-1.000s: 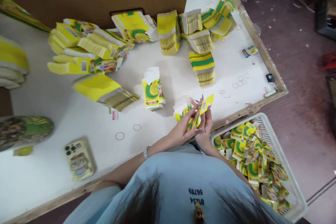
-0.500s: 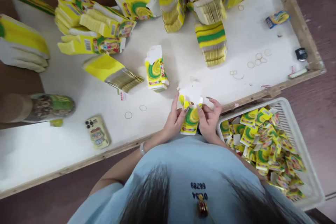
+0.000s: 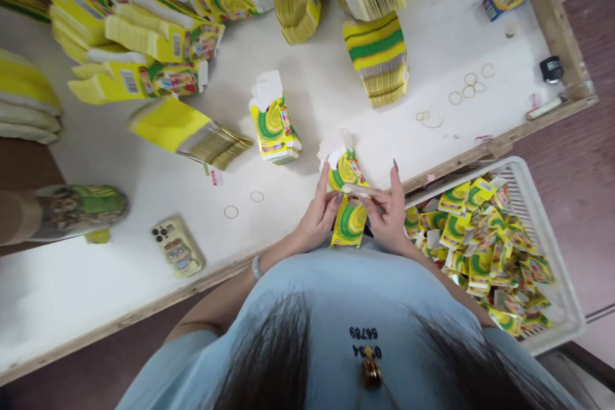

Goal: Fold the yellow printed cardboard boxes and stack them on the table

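Close to my body at the table edge, my left hand [image 3: 317, 214] pinches the left side of a yellow-green carton [image 3: 350, 224]. My right hand [image 3: 388, 214] grips the same carton's right side between thumb and fingers, its index finger raised. A pale flap edge shows between both hands. Just beyond them lies another yellow-green carton [image 3: 346, 170] with white flaps, partly hidden by my fingers. Up and to the left, a small stack of cartons [image 3: 275, 128] rests on the white table.
Bundled flat cartons [image 3: 379, 61] and more piles [image 3: 144, 32] line the table's far side. A phone [image 3: 177, 246] and a jar [image 3: 81, 208] are at left. A white basket [image 3: 562, 295] of cartons stands at right, beside the wooden table edge [image 3: 509, 141]. Rubber bands lie scattered.
The carton in my hands has its upper flap folded down more. A carton now shows on the table just beyond my fingers. The view has shifted slightly.
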{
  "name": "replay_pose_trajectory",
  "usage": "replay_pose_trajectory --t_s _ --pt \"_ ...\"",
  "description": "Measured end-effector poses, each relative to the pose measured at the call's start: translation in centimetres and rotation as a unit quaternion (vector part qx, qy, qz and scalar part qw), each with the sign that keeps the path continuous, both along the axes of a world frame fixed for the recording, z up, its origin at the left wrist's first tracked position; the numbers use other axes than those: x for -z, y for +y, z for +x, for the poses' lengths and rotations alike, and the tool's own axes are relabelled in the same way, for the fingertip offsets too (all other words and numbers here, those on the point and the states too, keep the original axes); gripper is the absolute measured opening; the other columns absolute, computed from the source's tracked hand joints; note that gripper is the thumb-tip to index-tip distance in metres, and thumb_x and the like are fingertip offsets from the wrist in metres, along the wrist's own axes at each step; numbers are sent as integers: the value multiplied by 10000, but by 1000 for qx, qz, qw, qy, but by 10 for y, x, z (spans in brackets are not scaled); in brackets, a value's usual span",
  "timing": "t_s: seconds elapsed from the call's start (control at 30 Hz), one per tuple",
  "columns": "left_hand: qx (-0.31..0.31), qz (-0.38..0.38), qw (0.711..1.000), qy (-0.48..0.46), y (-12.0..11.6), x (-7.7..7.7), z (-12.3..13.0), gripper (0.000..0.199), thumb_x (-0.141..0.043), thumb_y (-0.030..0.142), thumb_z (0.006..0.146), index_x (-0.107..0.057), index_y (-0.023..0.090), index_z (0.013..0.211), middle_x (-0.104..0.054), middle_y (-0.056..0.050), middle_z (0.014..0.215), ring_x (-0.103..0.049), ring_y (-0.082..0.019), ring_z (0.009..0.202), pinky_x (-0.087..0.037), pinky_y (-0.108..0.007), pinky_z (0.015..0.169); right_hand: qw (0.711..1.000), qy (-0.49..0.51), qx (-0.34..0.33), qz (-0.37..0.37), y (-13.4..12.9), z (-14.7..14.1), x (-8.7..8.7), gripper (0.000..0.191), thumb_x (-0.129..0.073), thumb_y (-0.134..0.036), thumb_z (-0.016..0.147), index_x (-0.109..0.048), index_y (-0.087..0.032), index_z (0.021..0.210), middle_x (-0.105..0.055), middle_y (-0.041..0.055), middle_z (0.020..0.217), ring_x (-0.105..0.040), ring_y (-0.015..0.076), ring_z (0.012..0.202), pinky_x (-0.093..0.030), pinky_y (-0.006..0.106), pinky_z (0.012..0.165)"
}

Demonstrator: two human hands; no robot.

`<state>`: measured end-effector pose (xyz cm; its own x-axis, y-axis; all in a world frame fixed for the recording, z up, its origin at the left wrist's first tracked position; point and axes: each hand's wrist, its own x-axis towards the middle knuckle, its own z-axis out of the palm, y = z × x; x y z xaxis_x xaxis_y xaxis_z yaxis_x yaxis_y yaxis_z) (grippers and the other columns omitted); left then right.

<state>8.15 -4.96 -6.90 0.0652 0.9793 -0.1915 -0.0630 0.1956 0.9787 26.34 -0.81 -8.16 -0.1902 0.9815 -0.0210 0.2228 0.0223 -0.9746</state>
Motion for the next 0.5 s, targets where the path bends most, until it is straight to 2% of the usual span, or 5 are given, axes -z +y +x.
replay_pose_trajectory --t_s 0.13,0.2,0.27,0.37,0.5 --pt "23 -12 999 39 5 -2 -7 634 -403 648 1052 -719 163 1310 -769 -104 970 -703 -209 866 -594 -351 870 984 -15 -173 29 10 13 -7 559 -717 -746 819 -797 -281 1118 -799 107 1190 -753 309 1144 -620 496 1008" --pt "22 -13 998 64 6 -3 -11 610 -450 630 1044 -735 150 1288 -784 -108 994 -715 -216 905 -597 -340 868 983 18 -181 -33 9 12 -12 631 -707 -741 834 -756 -267 1247 -774 118 1267 -734 306 1193 -634 481 980" --pt "23 -10 995 92 8 -4 -13 582 -476 588 1048 -681 157 1381 -792 -88 972 -712 -191 842 -597 -309 810 975 63 -167 -131 5 7 -17 604 -724 -609 890 -666 -255 1375 -777 112 1249 -757 266 1120 -663 420 877" --pt "36 12 993 109 10 -2 -15 540 -471 528 1062 -646 179 1435 -805 -90 1047 -733 -191 887 -598 -312 848 953 123 -154 -228 4 0 -19 566 -807 -438 852 -637 -241 1355 -802 79 1131 -778 215 962 -665 362 801" --pt "44 21 994 101 10 -2 -14 521 -449 517 1070 -669 198 1420 -783 -120 1239 -743 -229 1064 -590 -355 964 937 152 -157 -272 14 6 -21 532 -833 -383 817 -660 -239 1299 -807 58 1069 -772 188 873 -662 351 772"
